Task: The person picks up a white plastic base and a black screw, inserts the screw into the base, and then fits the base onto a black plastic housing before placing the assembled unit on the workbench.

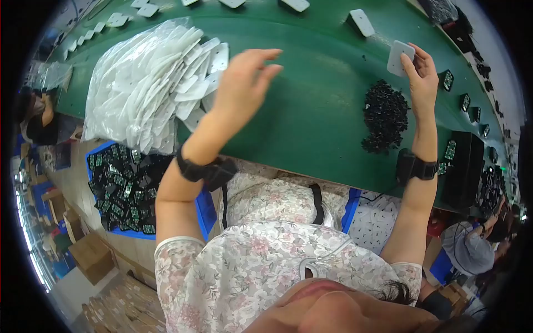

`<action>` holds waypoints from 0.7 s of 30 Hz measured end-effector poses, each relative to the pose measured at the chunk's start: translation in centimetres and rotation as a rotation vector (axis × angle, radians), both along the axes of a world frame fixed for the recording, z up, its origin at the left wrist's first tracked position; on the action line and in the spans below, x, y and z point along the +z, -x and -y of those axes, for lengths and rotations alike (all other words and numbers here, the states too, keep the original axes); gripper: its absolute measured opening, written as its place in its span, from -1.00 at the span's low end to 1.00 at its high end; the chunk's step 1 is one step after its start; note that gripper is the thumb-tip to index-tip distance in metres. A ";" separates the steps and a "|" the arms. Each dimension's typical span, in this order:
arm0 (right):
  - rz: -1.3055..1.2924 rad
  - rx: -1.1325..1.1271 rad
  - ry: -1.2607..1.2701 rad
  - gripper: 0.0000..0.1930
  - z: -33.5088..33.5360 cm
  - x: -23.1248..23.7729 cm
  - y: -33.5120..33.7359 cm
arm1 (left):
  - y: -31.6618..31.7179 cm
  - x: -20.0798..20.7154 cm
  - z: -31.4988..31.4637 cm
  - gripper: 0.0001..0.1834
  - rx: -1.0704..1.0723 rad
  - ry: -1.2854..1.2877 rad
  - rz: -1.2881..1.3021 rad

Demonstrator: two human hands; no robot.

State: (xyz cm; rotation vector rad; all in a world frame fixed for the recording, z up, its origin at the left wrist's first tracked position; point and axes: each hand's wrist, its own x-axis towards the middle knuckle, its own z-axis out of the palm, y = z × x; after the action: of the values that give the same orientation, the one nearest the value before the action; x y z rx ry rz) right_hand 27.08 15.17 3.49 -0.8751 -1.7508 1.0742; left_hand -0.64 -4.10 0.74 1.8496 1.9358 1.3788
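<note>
My right hand (423,75) pinches a flat white rounded plate (400,57) between thumb and fingers, over the right part of the green table. My left hand (244,83) hangs in front of a clear bag (139,83) filled with similar white plates. Its thumb and forefinger are apart, with nothing visible between them; the other fingers are partly hidden. Several loose white plates (218,57) spill from the bag's opening beside my left wrist. A heap of small black parts (384,116) lies on the table just left of my right forearm.
White pieces (362,23) stand along the far side of the green table (311,111). Black pieces with green circuit boards (465,102) line the right. A blue crate (206,213) of such pieces sits below left, near a black box (463,166) at right. Other people work at both sides.
</note>
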 end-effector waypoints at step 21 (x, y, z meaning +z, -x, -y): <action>0.022 0.236 0.176 -0.61 14.6 -2.9 3.2 | -5.9 -3.9 1.3 -0.53 -0.336 -0.232 -0.417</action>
State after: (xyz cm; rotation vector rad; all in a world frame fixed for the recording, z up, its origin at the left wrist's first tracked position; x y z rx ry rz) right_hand 23.83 0.61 0.64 -0.8016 -1.8311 1.3941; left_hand 5.31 -5.40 -3.18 2.6033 1.5527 1.2263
